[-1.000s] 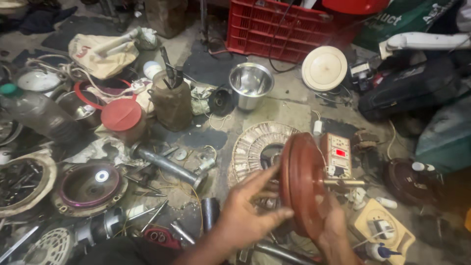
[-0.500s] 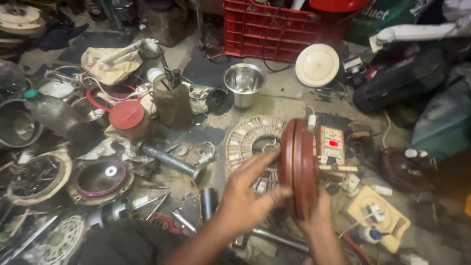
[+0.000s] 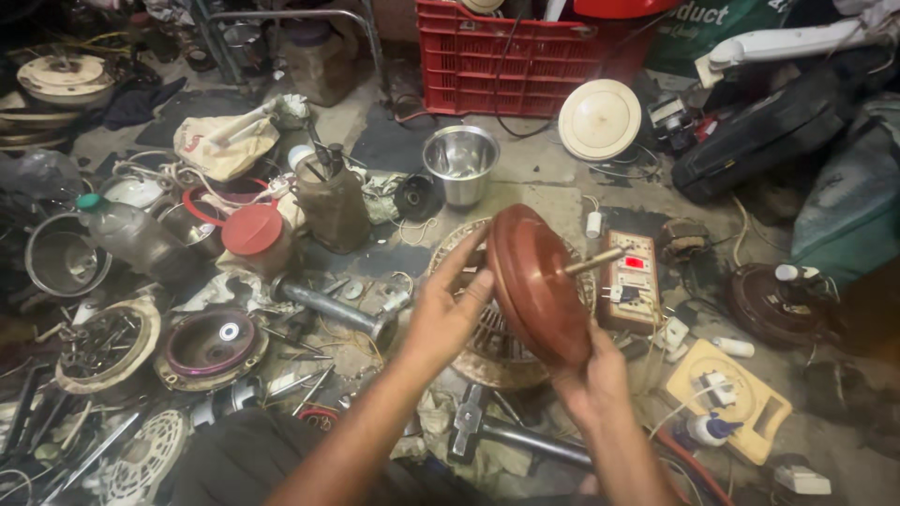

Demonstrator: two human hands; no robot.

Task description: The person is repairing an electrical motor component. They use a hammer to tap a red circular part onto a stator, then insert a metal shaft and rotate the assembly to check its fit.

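A round brown motor housing (image 3: 536, 281) with a thin shaft (image 3: 592, 261) is held up on edge above a round metal grille (image 3: 487, 337) that lies on the floor. The housing is gripped from below by the right hand (image 3: 592, 382), whose fingers are closed on its lower rim. The left hand (image 3: 448, 309) is laid against the left face of the housing with the fingers spread open, so it presses and does not clamp. The shaft axis points up and to the right, away from the left hand; both hands touch the housing. Behind the grille a steel cup (image 3: 460, 161) stands, and further behind it a red plastic crate (image 3: 525, 56). To the right of the grille a small tester box (image 3: 630, 290) with a red display is seen. To the left of the grille a jar with a red lid (image 3: 253, 239) is placed.
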